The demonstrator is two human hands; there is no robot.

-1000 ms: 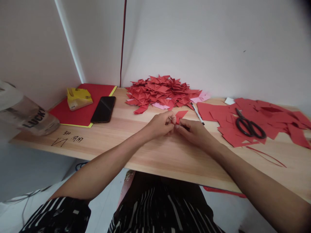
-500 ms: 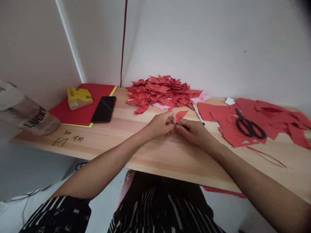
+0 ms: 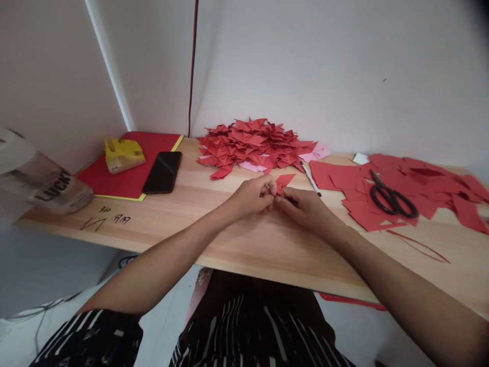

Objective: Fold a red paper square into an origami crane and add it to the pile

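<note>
Both my hands meet over the middle of the wooden table (image 3: pixel 248 244). My left hand (image 3: pixel 252 195) and my right hand (image 3: pixel 303 206) pinch a small folded piece of red paper (image 3: pixel 283 181) between their fingertips; a red point of it sticks up behind my fingers. Right behind my hands lies a heap of folded red paper pieces (image 3: pixel 254 143) with a few pink ones at its edge. Part of the held paper is hidden by my fingers.
Black scissors (image 3: pixel 393 199) rest on flat cut red paper sheets (image 3: pixel 420 188) at the right. A pen (image 3: pixel 310 178) lies beside the heap. At left: a black phone (image 3: pixel 163 171), a yellow packet (image 3: pixel 123 154) on a red sheet (image 3: pixel 122 178), a clear plastic bag (image 3: pixel 42 181).
</note>
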